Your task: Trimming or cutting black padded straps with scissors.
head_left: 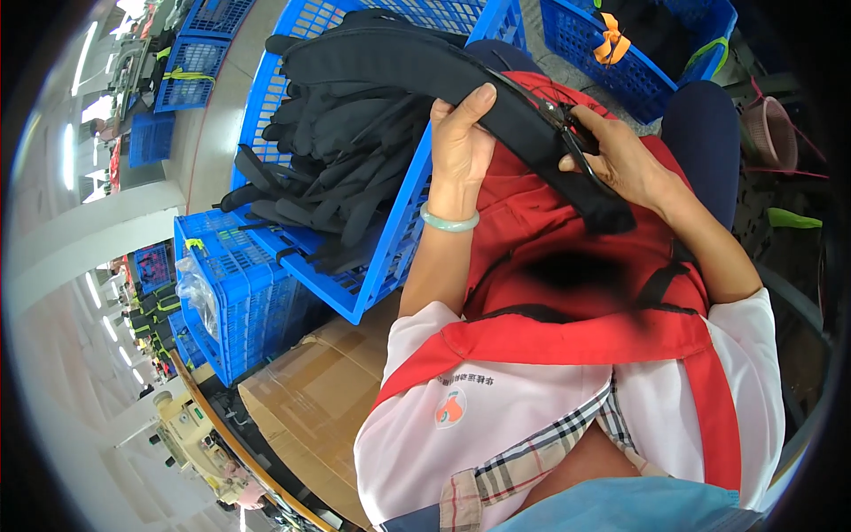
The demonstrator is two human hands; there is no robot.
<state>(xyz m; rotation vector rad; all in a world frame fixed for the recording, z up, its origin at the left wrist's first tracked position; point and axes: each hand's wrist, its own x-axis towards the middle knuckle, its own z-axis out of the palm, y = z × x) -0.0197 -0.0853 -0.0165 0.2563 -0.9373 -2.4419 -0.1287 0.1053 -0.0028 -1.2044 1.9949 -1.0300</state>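
A long, curved black padded strap (519, 120) stretches from above the blue crate down across my lap. My left hand (465, 146) grips its middle, thumb on top, with a pale green bangle on the wrist. My right hand (625, 164) is closed around small dark scissors (574, 146), held over the strap's near part. The blades lie close to the strap's edge; whether they touch it I cannot tell. Beneath the strap, a red apron (505, 239) covers my lap.
Many similar black straps (346, 151) fill the blue crate (390, 257) at my left. A cardboard box (310, 408) and stacked blue crates (257, 319) stand nearby. Another blue crate (603, 75) with an orange ribbon is ahead at right, near a pink basket (769, 133).
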